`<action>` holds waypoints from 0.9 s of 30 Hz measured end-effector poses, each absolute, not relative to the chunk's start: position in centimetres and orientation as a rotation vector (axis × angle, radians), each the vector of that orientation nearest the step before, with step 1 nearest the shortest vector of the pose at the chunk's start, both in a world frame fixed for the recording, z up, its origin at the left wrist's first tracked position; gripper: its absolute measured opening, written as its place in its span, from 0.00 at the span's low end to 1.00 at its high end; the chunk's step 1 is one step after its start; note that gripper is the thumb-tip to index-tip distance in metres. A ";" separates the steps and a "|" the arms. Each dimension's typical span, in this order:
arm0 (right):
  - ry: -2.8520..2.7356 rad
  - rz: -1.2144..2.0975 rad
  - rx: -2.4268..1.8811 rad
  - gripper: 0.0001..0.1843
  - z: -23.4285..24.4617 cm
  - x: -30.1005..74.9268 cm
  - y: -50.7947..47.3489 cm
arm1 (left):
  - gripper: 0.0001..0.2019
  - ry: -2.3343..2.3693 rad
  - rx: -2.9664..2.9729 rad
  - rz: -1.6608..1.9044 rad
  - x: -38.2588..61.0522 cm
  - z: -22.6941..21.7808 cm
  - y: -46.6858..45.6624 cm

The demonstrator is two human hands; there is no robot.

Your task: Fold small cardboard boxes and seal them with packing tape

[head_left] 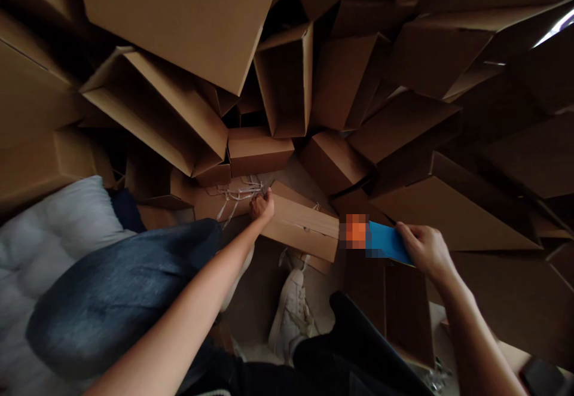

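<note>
Left hand [262, 206] gripping cardboard box [298, 224]; right hand [427, 250] holding blue flat item [386, 240].

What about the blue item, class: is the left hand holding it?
No, the right hand holds the blue item; the left hand is at a cardboard box.

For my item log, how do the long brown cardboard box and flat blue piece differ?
The brown cardboard box is bulky; the flat blue piece looks thin. The box is larger than the visible blue piece. The left grip is closed at the box's end; the right grip holds the blue piece.
</note>
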State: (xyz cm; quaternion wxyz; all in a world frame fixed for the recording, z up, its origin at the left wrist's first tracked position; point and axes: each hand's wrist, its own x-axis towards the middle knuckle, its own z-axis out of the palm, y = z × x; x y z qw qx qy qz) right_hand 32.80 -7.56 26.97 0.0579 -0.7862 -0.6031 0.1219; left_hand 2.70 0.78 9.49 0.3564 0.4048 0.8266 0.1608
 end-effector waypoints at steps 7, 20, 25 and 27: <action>-1.831 0.361 -2.412 0.28 27.3 33.2 -7.7 | 0.28 2.123 1.054 0.401 2.7 9.4 0.8; -1.855 0.493 -2.640 0.26 24.8 35.0 -8.0 | 0.29 2.119 1.053 0.392 2.7 9.0 1.0; -1.881 0.532 -2.624 0.24 22.4 36.4 -8.0 | 0.30 2.110 1.066 0.390 2.6 9.1 0.9; -1.888 0.542 -2.607 0.24 21.7 36.7 -8.1 | 0.30 2.107 1.073 0.387 2.6 9.2 0.9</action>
